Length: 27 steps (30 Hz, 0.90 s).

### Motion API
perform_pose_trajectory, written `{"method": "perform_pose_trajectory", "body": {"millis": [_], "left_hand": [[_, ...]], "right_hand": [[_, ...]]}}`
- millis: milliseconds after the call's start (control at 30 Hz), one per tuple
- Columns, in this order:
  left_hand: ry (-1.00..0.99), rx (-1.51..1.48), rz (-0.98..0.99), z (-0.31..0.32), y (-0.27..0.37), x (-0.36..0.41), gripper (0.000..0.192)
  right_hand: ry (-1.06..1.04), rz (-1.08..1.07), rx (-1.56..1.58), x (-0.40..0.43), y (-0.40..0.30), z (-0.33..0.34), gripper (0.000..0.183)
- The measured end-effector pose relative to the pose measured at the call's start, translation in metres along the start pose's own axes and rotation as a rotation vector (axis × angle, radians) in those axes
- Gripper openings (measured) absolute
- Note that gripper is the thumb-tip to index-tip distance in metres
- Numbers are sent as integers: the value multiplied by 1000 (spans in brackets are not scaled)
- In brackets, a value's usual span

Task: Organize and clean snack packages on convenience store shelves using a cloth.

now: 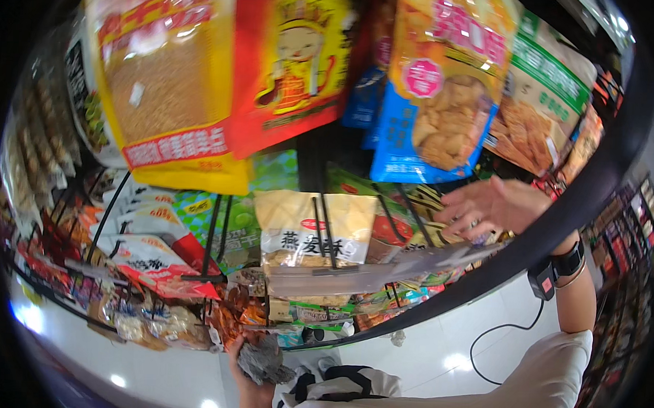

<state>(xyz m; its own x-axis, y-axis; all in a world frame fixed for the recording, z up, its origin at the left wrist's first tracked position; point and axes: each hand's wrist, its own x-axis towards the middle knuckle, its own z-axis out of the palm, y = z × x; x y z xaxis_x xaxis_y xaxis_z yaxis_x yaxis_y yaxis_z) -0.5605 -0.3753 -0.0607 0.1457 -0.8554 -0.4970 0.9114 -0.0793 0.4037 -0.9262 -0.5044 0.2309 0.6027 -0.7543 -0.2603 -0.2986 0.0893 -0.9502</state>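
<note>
My right hand (pixel 494 208) is in front of the hanging packets at the right, fingers spread, nothing seen in it. Its fingertips are close to a black-and-yellow striped packet (pixel 428 200); whether they touch is unclear. Low in the view, my left hand (pixel 249 384) grips a bunched grey cloth (pixel 265 359) beside the rack's lower packets. Between the hands hangs a cream snack bag (pixel 315 222) behind a clear plastic strip (pixel 323 283). Above my right hand is a blue-and-orange snack bag (pixel 444 89), with a green-and-beige bag (pixel 545 98) to its right.
Black metal hooks (pixel 211 237) stick out between the packets. A large yellow bag (pixel 162 82) and a red-and-yellow bag (pixel 297 60) hang at the top. A dark curved rail (pixel 596 172) borders the rack. A black cable (pixel 480 334) hangs from a device (pixel 541 280) at my right wrist.
</note>
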Motion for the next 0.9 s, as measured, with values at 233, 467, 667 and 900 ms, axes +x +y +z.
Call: {"method": "perform_pose_trajectory", "body": {"millis": [233,467,667,900], "left_hand": [[-254,219,58,38,-11,-12,17],[-586,601,116,75,-25,-29,24],[-580,800,412,117,-70,-66,18],[-325,733,637,115,-149,-99,19]], "right_hand": [[886,-451,-102,-67,63,21,26],[1077,-533,-511,-96,72,32,26],[911,-765,-714,-105,102,20,12],[881,-1104,-968,-183,133,6,11]]}}
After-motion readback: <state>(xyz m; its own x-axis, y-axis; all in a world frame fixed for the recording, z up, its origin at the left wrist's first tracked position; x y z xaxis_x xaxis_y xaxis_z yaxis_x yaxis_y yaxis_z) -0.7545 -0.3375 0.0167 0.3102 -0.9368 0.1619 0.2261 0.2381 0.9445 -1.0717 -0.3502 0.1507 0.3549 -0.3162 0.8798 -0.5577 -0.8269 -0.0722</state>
